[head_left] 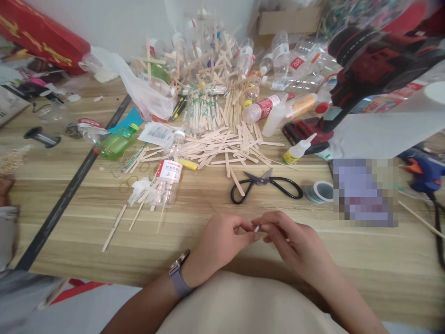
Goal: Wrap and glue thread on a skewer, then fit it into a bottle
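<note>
My left hand (227, 236) and my right hand (287, 234) meet over the near part of the table. Between their pinched fingertips shows a small white piece (257, 228), mostly covered by the fingers, its kind too small to tell. Just beyond the hands lie black-handled scissors (266, 180) with their blades spread, one wooden stick (237, 182) crossing a handle loop. A spool of thin cord or wire (319, 191) stands right of the scissors. A small glue bottle (298, 149) with a pointed nozzle is farther back.
Loose wooden craft sticks (222, 146) are heaped mid-table. Clear plastic bottles (170, 174) stand and lie around them. At right are a red and black cordless tool (361, 69), a pixelated rectangle (366, 192) and a blue glue gun (422, 169). Another person's sleeve (7, 236) shows at left.
</note>
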`<state>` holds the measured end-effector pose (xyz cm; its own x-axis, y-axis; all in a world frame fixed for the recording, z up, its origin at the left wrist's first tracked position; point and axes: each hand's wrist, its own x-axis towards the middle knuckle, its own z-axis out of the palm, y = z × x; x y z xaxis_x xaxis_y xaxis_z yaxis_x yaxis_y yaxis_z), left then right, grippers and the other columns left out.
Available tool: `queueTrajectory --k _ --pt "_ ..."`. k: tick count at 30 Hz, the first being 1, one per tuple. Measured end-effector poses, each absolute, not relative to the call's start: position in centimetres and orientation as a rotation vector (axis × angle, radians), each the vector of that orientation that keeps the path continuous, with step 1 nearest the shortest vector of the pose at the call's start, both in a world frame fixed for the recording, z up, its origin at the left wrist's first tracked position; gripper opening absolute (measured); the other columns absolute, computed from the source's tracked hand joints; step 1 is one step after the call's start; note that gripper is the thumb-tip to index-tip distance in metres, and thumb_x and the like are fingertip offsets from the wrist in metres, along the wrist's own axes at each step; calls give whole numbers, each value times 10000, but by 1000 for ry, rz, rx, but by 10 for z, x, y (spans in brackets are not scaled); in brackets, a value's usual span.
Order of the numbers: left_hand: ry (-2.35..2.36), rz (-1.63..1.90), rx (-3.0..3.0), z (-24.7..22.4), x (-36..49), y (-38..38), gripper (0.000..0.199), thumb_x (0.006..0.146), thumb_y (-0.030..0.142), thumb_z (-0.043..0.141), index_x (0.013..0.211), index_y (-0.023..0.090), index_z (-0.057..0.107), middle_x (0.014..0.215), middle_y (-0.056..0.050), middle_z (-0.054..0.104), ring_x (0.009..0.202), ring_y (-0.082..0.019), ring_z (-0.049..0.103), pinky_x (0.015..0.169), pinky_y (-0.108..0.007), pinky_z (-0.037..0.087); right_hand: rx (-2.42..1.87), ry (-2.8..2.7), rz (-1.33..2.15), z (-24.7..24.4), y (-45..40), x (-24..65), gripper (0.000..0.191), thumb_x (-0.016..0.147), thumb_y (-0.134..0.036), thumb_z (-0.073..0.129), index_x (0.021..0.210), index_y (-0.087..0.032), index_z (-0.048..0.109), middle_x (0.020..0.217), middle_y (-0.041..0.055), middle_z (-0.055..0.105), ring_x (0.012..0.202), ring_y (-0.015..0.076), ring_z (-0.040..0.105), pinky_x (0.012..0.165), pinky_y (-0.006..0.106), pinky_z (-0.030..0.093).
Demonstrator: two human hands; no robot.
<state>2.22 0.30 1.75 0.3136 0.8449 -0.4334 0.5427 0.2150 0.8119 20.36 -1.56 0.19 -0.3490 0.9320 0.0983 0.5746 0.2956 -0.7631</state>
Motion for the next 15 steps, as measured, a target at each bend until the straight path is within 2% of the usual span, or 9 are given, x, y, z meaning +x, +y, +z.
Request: queueTrajectory --k 5,15 --pt "1343 295 1505 19 22 4 202 762 340 632 795 190 764 546 32 545 540 -116 443 538 -245 295 -1335 -2083 786 3 -13 199 138 946 -200 378 900 -237 503 750 12 691 546 130 656 486 219 469" --pt "1204 225 1421 20 15 11 274 813 290 507 864 160 742 646 9 621 577 -121 475 537 -237 312 -1221 -2203 807 6 -12 207 194 930 -134 359 950 -229 526 823 37 721 659 153 688 556 243 497"
